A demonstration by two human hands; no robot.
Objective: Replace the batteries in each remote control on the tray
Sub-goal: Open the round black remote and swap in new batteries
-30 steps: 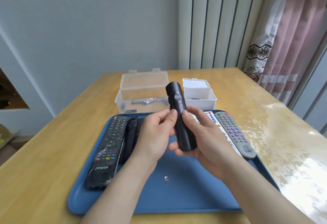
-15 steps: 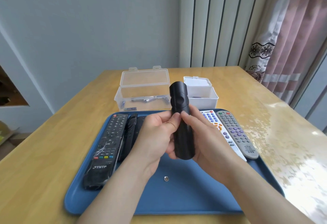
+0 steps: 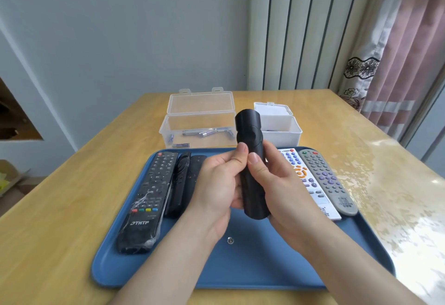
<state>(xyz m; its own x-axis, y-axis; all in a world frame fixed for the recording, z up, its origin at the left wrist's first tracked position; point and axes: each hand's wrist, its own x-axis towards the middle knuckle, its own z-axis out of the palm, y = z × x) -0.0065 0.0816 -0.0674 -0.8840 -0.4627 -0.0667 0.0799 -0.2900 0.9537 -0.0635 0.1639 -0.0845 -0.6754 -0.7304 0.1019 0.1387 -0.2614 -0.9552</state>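
Tray (image 3: 240,268), blue, on the tabletop (image 3: 60,232); one small round metal piece (image 3: 230,240) lies on its bare near part. Above it, the left hand (image 3: 216,191) and right hand (image 3: 281,189) are both curled round the held remote (image 3: 255,203). It is black, upright and clear of the tray, with the thumbs side by side on its buttonless face, probably the battery cover.

Step in hand, as judged: opening that cover. The fingers behind should brace the body while the thumbs push along its length, not inward. The remote should stay over the tray so a freed cover or cell drops there.

Count:
- Remotes, six: the held one and five lying flat, namely a wrapped remote (image 3: 144,198), two slim remotes (image 3: 179,184), a white remote (image 3: 305,179) and a grey remote (image 3: 327,179).
- Boxes, two, beyond the tray: a clear box (image 3: 197,112), open, holding batteries (image 3: 204,133) (several, number unclear), and a white box (image 3: 281,133), contents indistinct.
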